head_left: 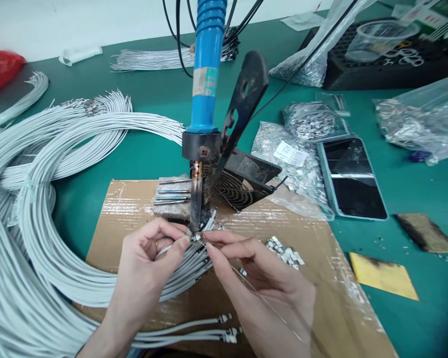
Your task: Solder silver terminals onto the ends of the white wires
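Right hand: pinched on a thin wire, likely solder
Left hand: pinched narrow on a white cable
White connector: between both hands, just under the soldering iron
Soldering step: apparently in hand; next move calls for steadiness, clear of heat
Handle sticker: unreadable
Clear bag: white label, print too small

An electronics workshop: a blue-handled soldering iron is clamped at upper centre, coiled white cables fill the left, and bagged small parts lie upper right.
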Demonstrator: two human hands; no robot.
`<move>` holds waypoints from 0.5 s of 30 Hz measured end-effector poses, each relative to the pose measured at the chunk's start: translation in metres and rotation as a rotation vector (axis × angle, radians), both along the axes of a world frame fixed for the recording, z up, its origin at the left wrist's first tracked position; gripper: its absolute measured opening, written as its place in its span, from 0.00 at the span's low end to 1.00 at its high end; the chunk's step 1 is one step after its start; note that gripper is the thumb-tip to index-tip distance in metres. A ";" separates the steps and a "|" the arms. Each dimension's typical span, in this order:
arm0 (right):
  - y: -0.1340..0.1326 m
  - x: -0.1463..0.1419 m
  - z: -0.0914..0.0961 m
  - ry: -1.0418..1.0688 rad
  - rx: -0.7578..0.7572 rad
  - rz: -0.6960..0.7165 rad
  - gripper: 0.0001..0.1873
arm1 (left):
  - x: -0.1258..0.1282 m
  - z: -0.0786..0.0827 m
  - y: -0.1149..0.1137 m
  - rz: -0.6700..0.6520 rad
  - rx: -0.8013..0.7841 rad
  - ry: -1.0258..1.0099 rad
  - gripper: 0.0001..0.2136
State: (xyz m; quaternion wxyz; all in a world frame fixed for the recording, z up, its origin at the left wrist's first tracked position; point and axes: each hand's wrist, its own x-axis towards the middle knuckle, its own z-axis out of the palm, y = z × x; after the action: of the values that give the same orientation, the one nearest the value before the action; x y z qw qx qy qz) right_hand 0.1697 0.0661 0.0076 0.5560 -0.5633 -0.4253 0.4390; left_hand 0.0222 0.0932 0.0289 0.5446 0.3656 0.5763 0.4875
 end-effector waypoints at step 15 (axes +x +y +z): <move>0.001 -0.004 0.002 -0.039 0.059 0.002 0.11 | -0.003 -0.005 -0.002 -0.005 0.023 0.018 0.07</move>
State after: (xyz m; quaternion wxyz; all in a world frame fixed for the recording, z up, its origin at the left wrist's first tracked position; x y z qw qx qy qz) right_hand 0.1662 0.0668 0.0094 0.5634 -0.5548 -0.4494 0.4158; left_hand 0.0194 0.0912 0.0239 0.5363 0.3777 0.5748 0.4892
